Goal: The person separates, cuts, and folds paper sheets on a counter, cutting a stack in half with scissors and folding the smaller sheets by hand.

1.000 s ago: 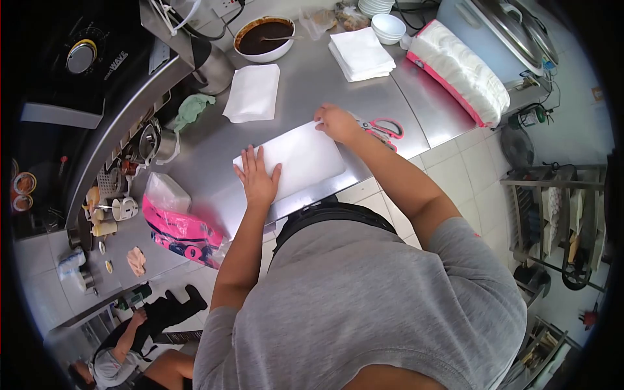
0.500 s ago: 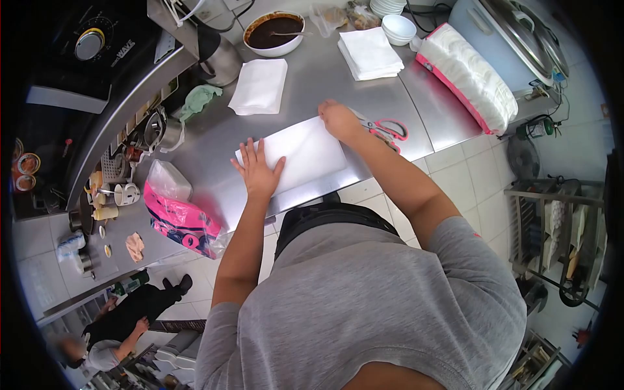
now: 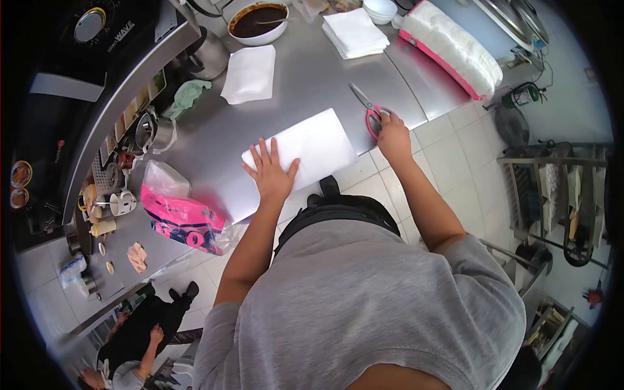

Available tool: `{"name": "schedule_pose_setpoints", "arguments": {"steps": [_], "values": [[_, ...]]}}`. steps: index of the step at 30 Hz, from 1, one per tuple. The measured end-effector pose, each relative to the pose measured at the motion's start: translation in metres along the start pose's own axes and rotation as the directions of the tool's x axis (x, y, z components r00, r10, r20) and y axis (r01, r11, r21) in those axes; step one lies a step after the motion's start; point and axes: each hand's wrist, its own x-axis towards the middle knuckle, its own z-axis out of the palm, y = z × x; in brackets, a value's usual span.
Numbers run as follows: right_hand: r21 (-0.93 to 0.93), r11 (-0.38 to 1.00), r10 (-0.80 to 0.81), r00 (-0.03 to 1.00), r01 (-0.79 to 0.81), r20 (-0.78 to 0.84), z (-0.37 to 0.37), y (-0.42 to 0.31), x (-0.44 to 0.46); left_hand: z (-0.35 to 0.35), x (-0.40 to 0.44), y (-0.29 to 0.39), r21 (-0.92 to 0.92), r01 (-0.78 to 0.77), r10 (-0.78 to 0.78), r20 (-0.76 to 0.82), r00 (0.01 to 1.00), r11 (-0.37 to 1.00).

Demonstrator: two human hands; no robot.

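Observation:
Flat on a folded white sheet (image 3: 320,140) lies my left hand (image 3: 273,174), its fingers spread over the sheet's left end. The sheet rests at the front edge of the steel counter (image 3: 305,78). To the right, my right hand (image 3: 394,135) has its fingers curled at the handles of the pink-handled scissors (image 3: 370,108). The scissors' blades are apart and point toward the back left. Two stacks of white sheets are farther back, one at left (image 3: 249,75) and one at right (image 3: 355,34).
A bowl of dark sauce (image 3: 258,23) and a green cloth (image 3: 188,96) sit behind. A white pack (image 3: 452,49) lies at back right, a pink plastic pack (image 3: 182,218) at left. Another person (image 3: 144,335) is at lower left.
My right hand has left the sheet's far corner and moved right to the scissors, which now point more toward the back. My left hand stays on the sheet. The view has shifted.

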Motion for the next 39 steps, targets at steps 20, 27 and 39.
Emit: {"name": "schedule_pose_setpoints", "arguments": {"steps": [20,27,39], "values": [[0.606,0.526,-0.041,0.693,-0.597,0.719,-0.015,-0.008,-0.174,0.042,-0.069,0.024,-0.423,0.673,0.130,0.783,0.609,-0.607],[0.528,0.594,-0.302,0.440,-0.607,0.846,-0.014,-0.036,-0.162,0.031,-0.084,0.039,-0.450,0.651,0.005,0.820,0.572,-0.612],[0.630,0.493,-0.441,0.452,-0.600,0.776,0.001,-0.073,-0.147,0.032,-0.084,0.040,-0.475,0.663,-0.095,0.846,0.524,-0.578]]}}
